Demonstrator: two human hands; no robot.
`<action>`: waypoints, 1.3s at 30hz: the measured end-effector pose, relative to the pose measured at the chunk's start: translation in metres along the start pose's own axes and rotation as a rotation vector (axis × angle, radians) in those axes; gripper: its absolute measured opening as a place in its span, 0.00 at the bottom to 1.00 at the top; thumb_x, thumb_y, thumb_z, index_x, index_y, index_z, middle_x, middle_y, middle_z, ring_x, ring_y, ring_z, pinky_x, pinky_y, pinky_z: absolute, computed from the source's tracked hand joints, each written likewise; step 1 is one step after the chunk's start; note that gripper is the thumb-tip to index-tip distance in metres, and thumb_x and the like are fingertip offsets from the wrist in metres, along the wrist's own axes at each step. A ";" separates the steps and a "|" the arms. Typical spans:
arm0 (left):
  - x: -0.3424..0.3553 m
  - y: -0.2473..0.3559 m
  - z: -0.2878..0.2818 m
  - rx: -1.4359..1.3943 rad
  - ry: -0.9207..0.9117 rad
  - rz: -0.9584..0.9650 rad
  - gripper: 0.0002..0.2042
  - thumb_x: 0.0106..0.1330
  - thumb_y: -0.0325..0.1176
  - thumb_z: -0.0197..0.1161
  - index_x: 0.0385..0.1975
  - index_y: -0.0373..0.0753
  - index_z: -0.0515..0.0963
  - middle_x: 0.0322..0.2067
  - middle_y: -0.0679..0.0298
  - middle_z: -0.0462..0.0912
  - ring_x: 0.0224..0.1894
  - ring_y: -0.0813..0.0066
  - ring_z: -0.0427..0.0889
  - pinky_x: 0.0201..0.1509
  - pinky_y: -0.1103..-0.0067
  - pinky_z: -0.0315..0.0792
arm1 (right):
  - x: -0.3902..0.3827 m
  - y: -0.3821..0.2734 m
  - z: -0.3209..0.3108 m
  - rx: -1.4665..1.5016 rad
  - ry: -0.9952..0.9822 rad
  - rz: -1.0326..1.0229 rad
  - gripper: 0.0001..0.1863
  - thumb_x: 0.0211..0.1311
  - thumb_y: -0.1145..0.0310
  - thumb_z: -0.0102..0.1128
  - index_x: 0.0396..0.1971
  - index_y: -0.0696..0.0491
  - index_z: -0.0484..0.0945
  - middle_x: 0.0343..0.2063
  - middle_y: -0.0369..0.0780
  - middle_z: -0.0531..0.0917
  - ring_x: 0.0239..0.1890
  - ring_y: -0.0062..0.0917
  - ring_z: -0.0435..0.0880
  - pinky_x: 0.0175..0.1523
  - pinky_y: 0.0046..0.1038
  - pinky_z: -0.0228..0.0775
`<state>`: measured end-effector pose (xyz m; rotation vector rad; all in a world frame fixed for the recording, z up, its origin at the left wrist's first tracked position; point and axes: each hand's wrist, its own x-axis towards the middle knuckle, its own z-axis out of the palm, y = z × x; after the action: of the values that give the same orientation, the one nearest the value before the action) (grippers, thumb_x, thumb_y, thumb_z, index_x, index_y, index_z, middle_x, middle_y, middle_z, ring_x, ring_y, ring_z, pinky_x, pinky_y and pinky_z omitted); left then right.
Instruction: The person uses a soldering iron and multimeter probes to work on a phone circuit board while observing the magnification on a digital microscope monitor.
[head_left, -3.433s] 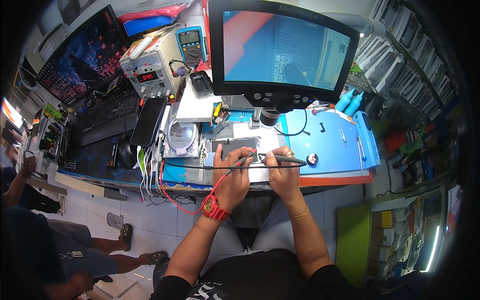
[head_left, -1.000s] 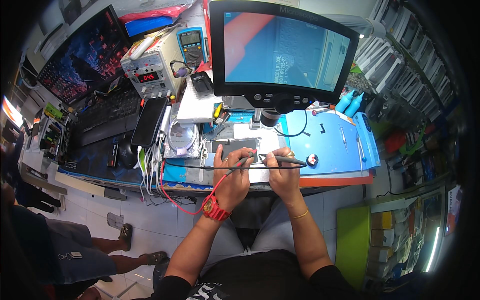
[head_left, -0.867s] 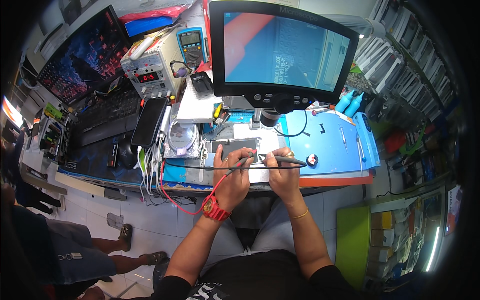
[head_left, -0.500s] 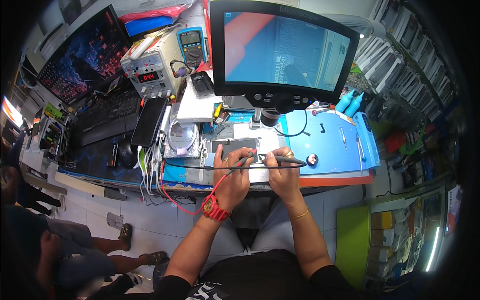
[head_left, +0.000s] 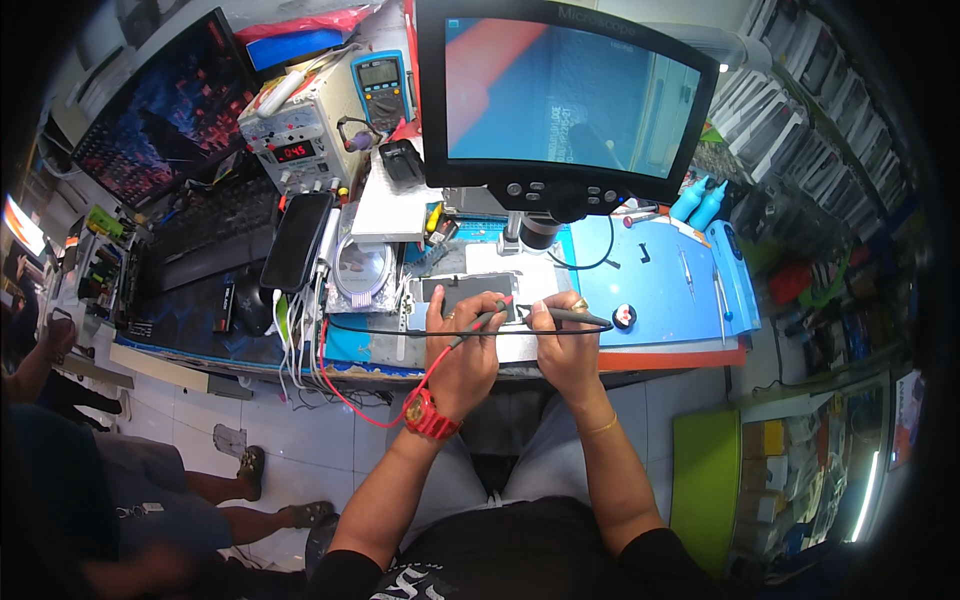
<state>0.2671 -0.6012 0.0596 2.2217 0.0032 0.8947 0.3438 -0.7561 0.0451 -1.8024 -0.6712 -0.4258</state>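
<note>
"What's in your grip?"

"My left hand [head_left: 462, 340] pinches the red probe [head_left: 484, 321] between thumb and fingers, and my right hand [head_left: 568, 350] pinches the black probe [head_left: 580, 321] the same way. The two tips point toward each other, close together."

"Where's the opened phone?"

"The opened phone [head_left: 468, 288] lies flat just beyond my left fingers, partly hidden by them. Both tips are at its right end, though I can't tell whether either touches it."

"And the wires?"

"The red wire [head_left: 350, 405] drops from my left hand, passes by my red watch [head_left: 431, 416] and bends up to the left. The black wire [head_left: 385, 332] curls round at the back of its probe and crosses in front of my left hand (a bit like a clothesline)."

"What's around that?"

"The microscope lens [head_left: 538, 235] is beyond the phone, under a big screen [head_left: 575, 95] showing a blurred red shape. To my right, a blue mat [head_left: 655, 310] carries tweezers [head_left: 688, 275] and a small round pot [head_left: 625, 318]. Farther off to the left, the blue meter [head_left: 381, 90] stands beside the power box [head_left: 290, 125], whose numbers glow red."
</note>
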 end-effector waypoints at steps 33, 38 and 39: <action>-0.005 -0.003 -0.001 -0.019 0.016 0.013 0.05 0.78 0.28 0.64 0.48 0.38 0.84 0.46 0.65 0.89 0.54 0.64 0.90 0.82 0.52 0.57 | 0.006 -0.001 0.003 0.105 0.012 0.145 0.07 0.73 0.72 0.69 0.36 0.59 0.84 0.27 0.44 0.86 0.28 0.31 0.85 0.36 0.33 0.76; -0.006 -0.005 0.001 -0.023 0.031 0.009 0.05 0.78 0.27 0.65 0.48 0.37 0.84 0.46 0.65 0.89 0.53 0.65 0.90 0.82 0.52 0.56 | 0.007 0.000 0.003 0.071 0.010 0.107 0.07 0.73 0.71 0.69 0.35 0.59 0.84 0.27 0.43 0.86 0.29 0.32 0.85 0.37 0.33 0.76; -0.005 -0.005 0.001 -0.026 0.028 0.010 0.05 0.78 0.27 0.65 0.48 0.37 0.84 0.46 0.65 0.89 0.53 0.65 0.90 0.82 0.52 0.56 | 0.007 -0.001 0.002 0.078 0.010 0.117 0.07 0.74 0.71 0.69 0.35 0.59 0.84 0.27 0.43 0.86 0.29 0.32 0.85 0.37 0.33 0.76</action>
<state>0.2650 -0.5997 0.0526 2.1865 -0.0061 0.9267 0.3480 -0.7522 0.0493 -1.7539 -0.5644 -0.3259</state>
